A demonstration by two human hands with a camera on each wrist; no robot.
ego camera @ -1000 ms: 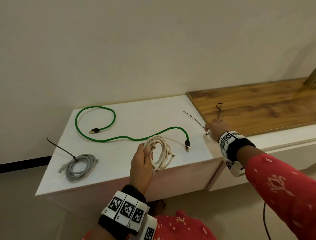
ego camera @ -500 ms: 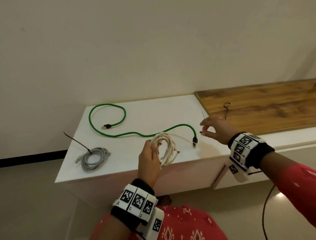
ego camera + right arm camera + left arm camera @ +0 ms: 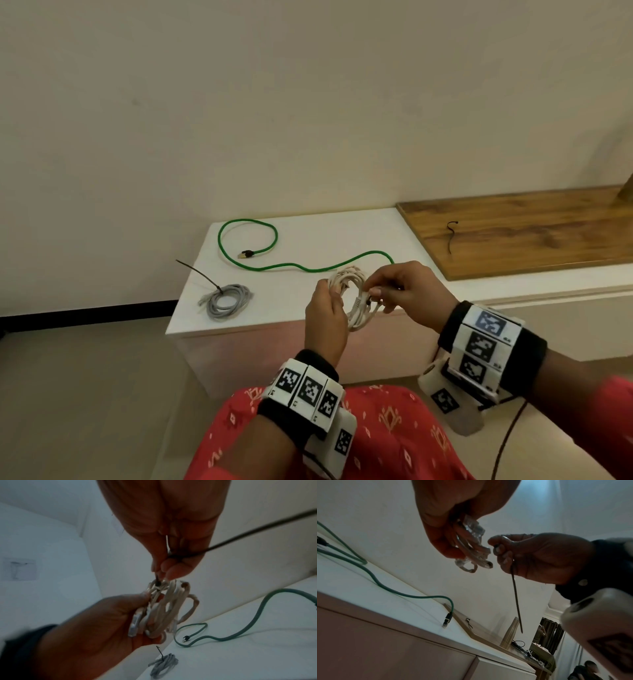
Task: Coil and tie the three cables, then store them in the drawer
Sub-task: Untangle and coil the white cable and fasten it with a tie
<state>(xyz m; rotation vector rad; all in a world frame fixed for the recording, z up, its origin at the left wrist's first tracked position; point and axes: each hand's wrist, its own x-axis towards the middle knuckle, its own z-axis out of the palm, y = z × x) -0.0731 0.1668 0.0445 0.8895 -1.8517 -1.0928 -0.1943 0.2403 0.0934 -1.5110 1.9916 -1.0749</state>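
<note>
Cream coiled cable (image 3: 356, 301) held above front edge of white cabinet top (image 3: 308, 246), my left hand (image 3: 325, 318) gripping coil. My right hand (image 3: 407, 294) pinching thin black zip tie (image 3: 516, 591) at coil. Green cable (image 3: 274, 263) loose along back of top. Grey coiled cable (image 3: 226, 301), already tied, near front-left corner. Spare black tie (image 3: 451, 236) on wooden board (image 3: 531, 233).
</note>
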